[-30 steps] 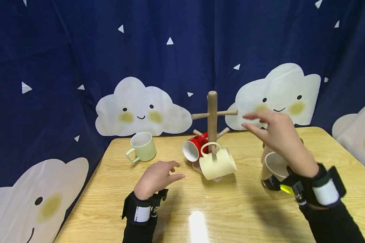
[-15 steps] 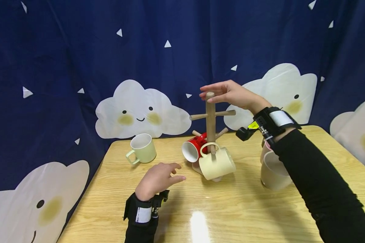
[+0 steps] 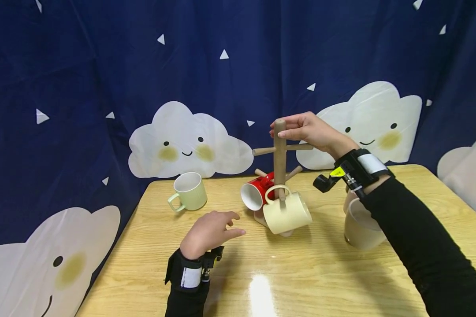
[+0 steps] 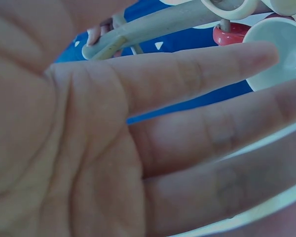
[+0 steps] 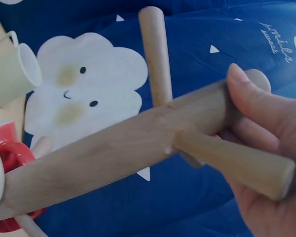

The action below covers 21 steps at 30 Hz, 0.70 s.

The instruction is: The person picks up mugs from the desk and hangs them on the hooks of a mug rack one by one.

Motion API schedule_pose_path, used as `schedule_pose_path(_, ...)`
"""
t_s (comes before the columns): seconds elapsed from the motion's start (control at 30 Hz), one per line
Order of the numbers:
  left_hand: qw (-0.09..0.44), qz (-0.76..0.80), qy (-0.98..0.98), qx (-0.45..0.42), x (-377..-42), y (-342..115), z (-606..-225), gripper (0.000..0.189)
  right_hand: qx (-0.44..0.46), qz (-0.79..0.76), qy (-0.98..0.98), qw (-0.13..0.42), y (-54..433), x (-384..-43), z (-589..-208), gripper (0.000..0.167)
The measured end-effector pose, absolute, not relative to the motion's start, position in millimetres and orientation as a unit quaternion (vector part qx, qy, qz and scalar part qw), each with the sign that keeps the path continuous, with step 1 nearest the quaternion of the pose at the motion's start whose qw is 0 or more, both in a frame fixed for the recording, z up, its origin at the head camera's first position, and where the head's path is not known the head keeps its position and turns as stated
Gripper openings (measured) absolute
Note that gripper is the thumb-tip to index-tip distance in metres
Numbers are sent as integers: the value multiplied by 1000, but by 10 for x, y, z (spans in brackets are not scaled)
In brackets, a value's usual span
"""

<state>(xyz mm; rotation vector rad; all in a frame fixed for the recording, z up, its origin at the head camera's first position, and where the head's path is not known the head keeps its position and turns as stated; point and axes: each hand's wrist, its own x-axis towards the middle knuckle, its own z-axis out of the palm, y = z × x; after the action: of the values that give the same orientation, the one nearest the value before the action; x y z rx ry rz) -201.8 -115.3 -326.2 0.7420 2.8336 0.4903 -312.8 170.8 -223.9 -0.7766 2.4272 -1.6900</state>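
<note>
My right hand [image 3: 308, 130] grips the top of a wooden mug tree [image 3: 279, 165], its thumb on the near side of the post. In the right wrist view that thumb [image 5: 244, 89] presses the post just below its rounded end, beside two bare pegs. A cream mug [image 3: 288, 215] hangs tilted by its handle on the front lower peg. Behind it on the left, a red mug [image 3: 264, 188] with a white inside hangs on its side. My left hand [image 3: 209, 232] hovers over the table with fingers loosely extended, holding nothing; the left wrist view shows its palm [image 4: 89, 163].
A pale green mug [image 3: 194, 196] stands upright at the table's back left. To the right, a beige mug [image 3: 362, 231] stands partly under my right sleeve [image 3: 412, 229], with another mug behind it mostly hidden. A dark blue curtain [image 3: 206, 79] hangs behind the table.
My right hand has moved left from above the right-side mugs to the top of the mug tree and taken hold of the post. My left hand has stayed nearly still.
</note>
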Motion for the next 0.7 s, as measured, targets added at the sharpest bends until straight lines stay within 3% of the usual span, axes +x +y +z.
schedule_pose_path(0.3, 87, 164, 949, 254, -2021, -1137, -3265, 43, -216, -607, 765, -1, 1627, -3054, -2302, 31)
schedule_pose_path(0.53, 91, 158, 950, 255, -2022, -1112, -3259, 43, -125, -565, 812, -79, 1492, -2880, -2281, 37)
schedule_pose_path(0.7, 96, 156, 950, 254, -2015, -1100, -3265, 43, -55, -560, 820, -106, 1395, -2759, -2251, 41)
